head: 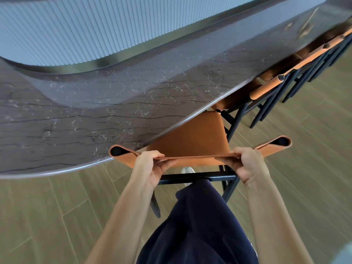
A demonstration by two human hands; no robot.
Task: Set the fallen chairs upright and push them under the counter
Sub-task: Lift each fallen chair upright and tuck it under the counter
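An upright chair (192, 138) with an orange leather seat and black metal frame stands right in front of me, its seat partly under the edge of the dark marble counter (95, 115). My left hand (150, 166) grips the top of the orange leather backrest left of its middle. My right hand (247, 164) grips the same backrest strap right of its middle. The backrest's left post touches or overlaps the counter's rim.
More matching chairs (270, 86) stand tucked under the counter in a row to the upper right. A ribbed pale wall (95, 27) rises behind the counter. Wood-plank floor (57, 216) lies on both sides. My dark trouser leg and a white shoe (187, 171) are behind the chair.
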